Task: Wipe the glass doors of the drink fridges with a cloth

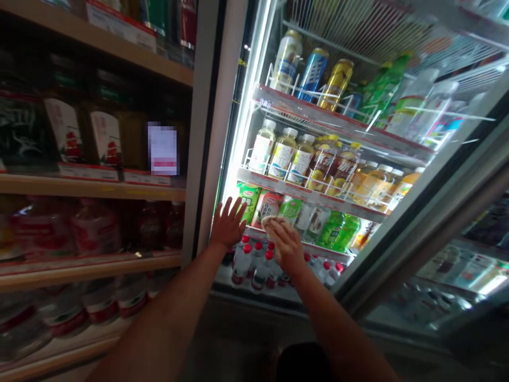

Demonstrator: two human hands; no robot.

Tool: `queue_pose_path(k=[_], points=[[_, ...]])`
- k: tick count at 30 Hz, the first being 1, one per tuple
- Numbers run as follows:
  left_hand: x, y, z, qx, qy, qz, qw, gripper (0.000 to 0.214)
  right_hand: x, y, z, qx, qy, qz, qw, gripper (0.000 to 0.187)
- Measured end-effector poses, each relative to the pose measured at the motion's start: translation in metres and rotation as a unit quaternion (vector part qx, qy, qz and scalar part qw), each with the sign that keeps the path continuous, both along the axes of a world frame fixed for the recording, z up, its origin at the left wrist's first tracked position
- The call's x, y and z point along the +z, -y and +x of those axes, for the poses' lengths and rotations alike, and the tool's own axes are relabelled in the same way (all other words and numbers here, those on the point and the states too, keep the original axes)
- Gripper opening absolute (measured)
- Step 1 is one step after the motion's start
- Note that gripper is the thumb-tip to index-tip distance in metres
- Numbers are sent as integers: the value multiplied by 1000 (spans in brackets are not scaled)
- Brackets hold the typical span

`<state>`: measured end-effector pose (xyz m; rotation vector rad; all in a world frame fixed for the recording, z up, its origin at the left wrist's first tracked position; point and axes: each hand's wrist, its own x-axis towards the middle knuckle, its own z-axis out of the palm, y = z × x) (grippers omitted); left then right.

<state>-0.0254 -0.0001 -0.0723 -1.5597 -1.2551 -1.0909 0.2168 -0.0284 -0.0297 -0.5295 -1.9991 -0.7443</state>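
Behind hands (228, 225) and cloth (272, 223), the fridge (250, 103) holds bottles (282, 154) and cans (313, 74).

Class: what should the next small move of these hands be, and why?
Perhaps slide the right hand, with its cloth, rightward: the cloth is before the reddish carton, green bottles stand farther along, and the left hand is spread open, holding nothing.

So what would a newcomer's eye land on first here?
Probably the glaring light strip down the left side of the cooler. Next, the right hand holding a pale cloth amid the lower drinks, with the left hand spread nearby. Red-capped bottles stand below.
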Motion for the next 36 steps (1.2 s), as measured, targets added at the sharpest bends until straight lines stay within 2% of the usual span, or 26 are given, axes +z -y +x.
queue_pose_path(k=[2,5,7,8,10,13,15,17,20,22,24,27,29,31,34,36], points=[[0,0,0,5,-1,1,1000,55,8,-1,-1,6,-3,-9,1000,54],[-1,0,0,-10,5,8,1000,55,41,-10,-3,5,-105,23,994,54],[-1,-1,0,-22,10,5,1000,55,54,-16,-6,0,-163,52,985,54],[-1,-1,0,-24,11,2,1000,55,53,-16,-8,-3,-173,57,983,55],[-2,-1,-1,-20,12,-7,1000,55,37,-13,-13,-6,-148,39,988,58],[-3,-2,-1,-12,14,-14,1000,54,2,-2,-17,7,-27,-17,999,59],[-3,-2,-1,-11,13,-14,1000,54,-8,2,-16,17,28,-30,999,57],[-3,-2,-1,-13,12,-10,1000,55,-1,1,-14,23,15,-21,999,54],[-4,-3,-1,-24,23,-19,999,57,18,-7,-12,18,-78,8,997,53],[-5,-4,-2,-32,32,-28,999,58,17,-11,-12,15,-112,12,994,54],[-5,-4,-2,-38,34,-30,998,59,-4,-9,-12,19,-94,-3,995,54],[-5,-3,-2,-35,27,-23,999,60,-49,0,-11,30,18,-21,999,50],[-4,-2,-1,-28,20,-10,999,61,-68,4,-9,34,84,-29,995,44],[-3,-2,-1,-26,9,11,1000,64,-66,4,-7,34,87,-39,995,42],[-2,-2,-1,-30,6,16,999,65,-42,0,-7,31,7,-45,998,49],[-2,-2,-1,-35,11,5,999,65,-33,-3,-10,30,-43,-45,998,54]])
